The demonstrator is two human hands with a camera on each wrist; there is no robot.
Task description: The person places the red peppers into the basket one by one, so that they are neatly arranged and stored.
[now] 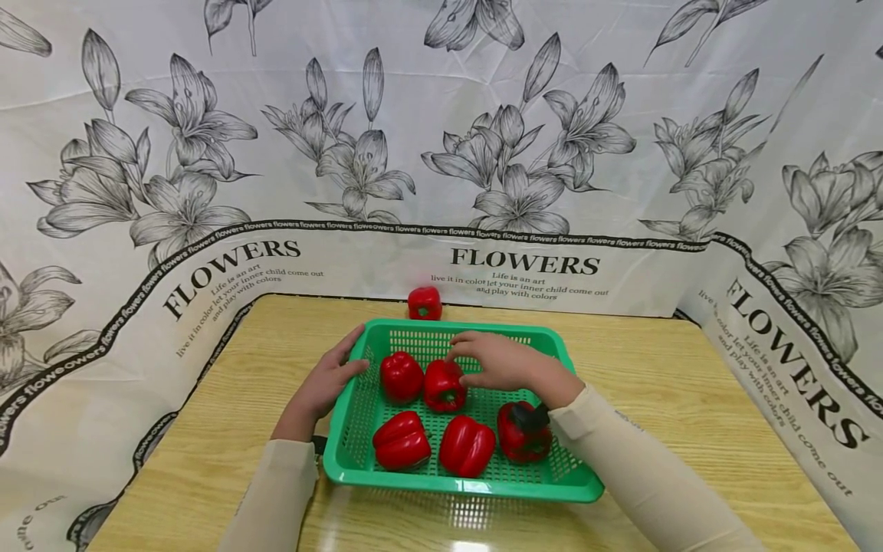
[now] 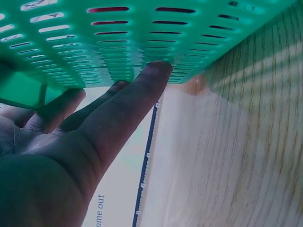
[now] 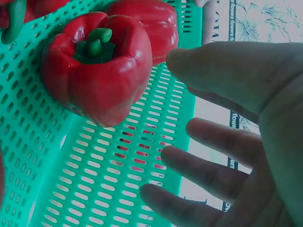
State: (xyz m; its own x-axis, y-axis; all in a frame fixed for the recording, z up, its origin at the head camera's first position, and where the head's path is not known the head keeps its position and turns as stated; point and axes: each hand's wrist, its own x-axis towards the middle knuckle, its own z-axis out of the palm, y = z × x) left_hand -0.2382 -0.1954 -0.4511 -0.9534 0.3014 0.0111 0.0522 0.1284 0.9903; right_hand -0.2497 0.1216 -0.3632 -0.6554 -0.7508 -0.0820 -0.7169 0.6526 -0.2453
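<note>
Several red bell peppers lie in a green plastic basket [image 1: 476, 484]. My left hand [image 1: 333, 379] holds the basket's left side, thumb over the rim; in the left wrist view, its fingers [image 2: 128, 101] lie against the slotted outer wall. My right hand [image 1: 507, 362] hovers inside the basket, beside the middle bell pepper [image 1: 444, 386] of the back row. Seen from the right wrist, its fingers are spread with nothing between them, near a bell pepper [image 3: 102, 71] with a green stem. Another bell pepper [image 1: 400, 376] sits at the back left.
One more red bell pepper [image 1: 424, 303] stands on the wooden table [image 1: 662, 383] behind the basket, near the back edge. A white cloth [image 1: 524, 268] printed with flowers hangs at the back and both sides.
</note>
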